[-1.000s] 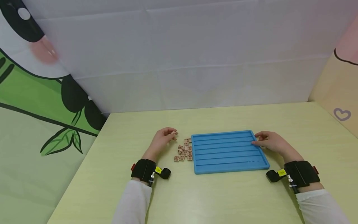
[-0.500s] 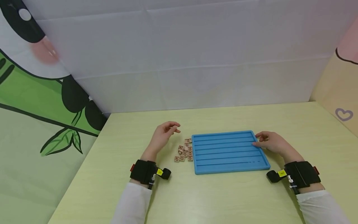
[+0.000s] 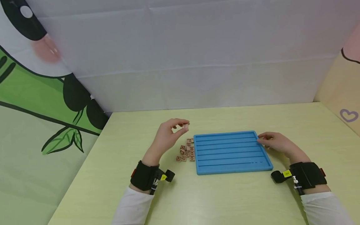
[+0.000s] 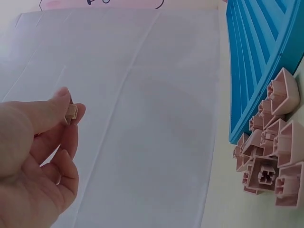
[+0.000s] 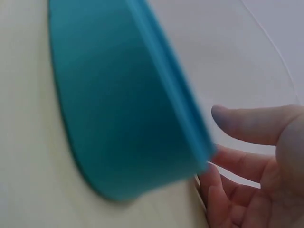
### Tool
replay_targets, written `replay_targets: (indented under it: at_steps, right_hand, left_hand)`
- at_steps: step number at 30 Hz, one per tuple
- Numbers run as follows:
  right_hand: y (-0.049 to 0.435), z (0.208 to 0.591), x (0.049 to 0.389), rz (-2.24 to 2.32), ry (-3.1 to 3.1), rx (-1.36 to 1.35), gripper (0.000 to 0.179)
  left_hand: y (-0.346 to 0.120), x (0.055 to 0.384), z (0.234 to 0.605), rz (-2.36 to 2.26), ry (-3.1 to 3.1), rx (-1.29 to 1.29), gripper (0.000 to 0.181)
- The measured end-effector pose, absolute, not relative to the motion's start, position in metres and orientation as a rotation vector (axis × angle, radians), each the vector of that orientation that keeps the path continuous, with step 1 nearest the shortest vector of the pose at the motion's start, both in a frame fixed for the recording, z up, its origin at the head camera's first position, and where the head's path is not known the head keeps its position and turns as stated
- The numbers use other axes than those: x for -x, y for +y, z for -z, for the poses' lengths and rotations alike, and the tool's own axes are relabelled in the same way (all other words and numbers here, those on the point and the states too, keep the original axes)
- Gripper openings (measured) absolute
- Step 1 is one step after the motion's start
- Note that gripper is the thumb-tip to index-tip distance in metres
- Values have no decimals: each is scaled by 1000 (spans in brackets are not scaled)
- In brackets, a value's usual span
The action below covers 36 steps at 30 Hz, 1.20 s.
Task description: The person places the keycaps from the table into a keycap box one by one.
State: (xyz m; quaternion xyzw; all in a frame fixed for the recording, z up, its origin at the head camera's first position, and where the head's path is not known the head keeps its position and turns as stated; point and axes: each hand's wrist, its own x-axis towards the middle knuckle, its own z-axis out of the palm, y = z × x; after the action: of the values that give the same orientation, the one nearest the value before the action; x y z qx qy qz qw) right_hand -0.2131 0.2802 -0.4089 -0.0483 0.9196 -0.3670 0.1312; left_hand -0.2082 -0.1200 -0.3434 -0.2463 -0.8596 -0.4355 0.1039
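Thumb and fingertips of my left hand (image 3: 166,137) pinch a small pinkish keycap (image 3: 185,126) above the table. Its hollow underside, with the stem socket, faces the camera in the left wrist view. Below and right of that hand, several loose keycaps (image 4: 266,175) lie in a cluster against the left edge of a blue ridged tray (image 3: 230,153). My right hand (image 3: 277,143) is at the tray's right edge. In the right wrist view its thumb (image 5: 242,124) stands apart from the tray, while the other fingers, loosely bent, are by the rim; contact is hard to tell.
Everything lies on a pale yellow table (image 3: 225,200). A white cloth wall (image 3: 197,56) rises behind the table's far edge, with printed panels at left and right. Black camera straps (image 3: 144,175) circle both wrists.
The left hand has risen and moved right with the keycap, toward the tray's upper left corner. The right thumb has come off the tray's surface. The tray and loose keycaps stay put.
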Motion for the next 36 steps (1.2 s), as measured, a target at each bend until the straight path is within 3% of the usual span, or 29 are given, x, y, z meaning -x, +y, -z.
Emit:
replay_targets:
  at_steps: [25, 36]
  right_hand:
    - [279, 411, 212, 1024, 2726, 136, 48]
    - [279, 410, 212, 1029, 2726, 133, 47]
  left_hand:
    - [-116, 204, 343, 1301, -2564, 771, 11]
    - [-116, 205, 339, 1377, -2576, 842, 33]
